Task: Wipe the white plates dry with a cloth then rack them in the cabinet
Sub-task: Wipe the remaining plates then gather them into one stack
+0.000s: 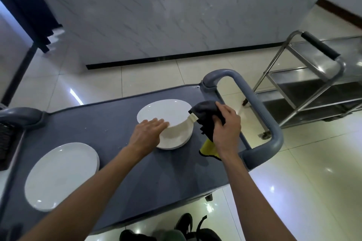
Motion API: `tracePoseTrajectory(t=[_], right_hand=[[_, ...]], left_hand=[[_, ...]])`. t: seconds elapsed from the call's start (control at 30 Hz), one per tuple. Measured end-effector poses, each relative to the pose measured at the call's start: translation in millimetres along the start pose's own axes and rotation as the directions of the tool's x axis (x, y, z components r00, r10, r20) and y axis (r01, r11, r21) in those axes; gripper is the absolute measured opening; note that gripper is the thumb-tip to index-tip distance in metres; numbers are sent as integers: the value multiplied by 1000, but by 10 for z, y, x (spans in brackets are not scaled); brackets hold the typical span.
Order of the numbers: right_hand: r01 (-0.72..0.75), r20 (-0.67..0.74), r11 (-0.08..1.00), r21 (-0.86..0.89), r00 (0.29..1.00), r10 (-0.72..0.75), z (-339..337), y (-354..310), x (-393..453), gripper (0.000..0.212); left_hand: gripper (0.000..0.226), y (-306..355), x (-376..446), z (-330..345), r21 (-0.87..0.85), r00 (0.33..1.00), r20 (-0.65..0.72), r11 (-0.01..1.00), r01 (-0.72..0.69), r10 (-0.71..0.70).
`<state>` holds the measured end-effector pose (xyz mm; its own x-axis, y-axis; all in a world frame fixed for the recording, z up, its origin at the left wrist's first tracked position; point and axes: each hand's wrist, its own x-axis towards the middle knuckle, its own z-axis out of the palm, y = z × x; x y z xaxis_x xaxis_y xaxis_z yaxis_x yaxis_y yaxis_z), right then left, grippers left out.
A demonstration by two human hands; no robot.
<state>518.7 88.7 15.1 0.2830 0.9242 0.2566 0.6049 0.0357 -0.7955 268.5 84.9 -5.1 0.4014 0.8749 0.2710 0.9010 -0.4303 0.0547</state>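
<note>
White plates sit in two stacks on a grey cart [109,143]: far stack [172,125] toward the right handle [260,115], near stack [60,176] at the left. Top plate [163,112] of the far stack is tilted, its near edge raised. Left hand [147,133] lies on that near rim, fingers straight, grip apart. Right hand [225,123] has its grip clamped on a dark cloth [207,117] with a yellow underside, touching the plate's right edge. Steel trolley [313,84] stands well apart on the tiled floor [293,172]. Cabinet not seen.
</note>
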Motion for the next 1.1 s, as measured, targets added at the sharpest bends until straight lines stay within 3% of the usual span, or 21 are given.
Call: tracePoseTrajectory(t=[0.2, 0.3, 0.73, 1.1], right_hand=[[-3, 53, 999, 52, 999, 0, 63, 47, 34, 40], [14, 59, 999, 52, 998, -17, 92, 79, 25, 41], [-1, 129, 999, 33, 992, -3, 236, 138, -99, 41], [33, 168, 998, 45, 985, -40, 319, 76, -215, 42]], left_hand=[[65, -64, -129, 233, 82, 959, 279, 994, -74, 48], [71, -62, -177, 306, 107, 937, 346, 991, -84, 42], [74, 40, -325, 498, 128, 932, 361, 989, -80, 28], [76, -28, -412, 634, 14, 944, 327, 999, -52, 44]])
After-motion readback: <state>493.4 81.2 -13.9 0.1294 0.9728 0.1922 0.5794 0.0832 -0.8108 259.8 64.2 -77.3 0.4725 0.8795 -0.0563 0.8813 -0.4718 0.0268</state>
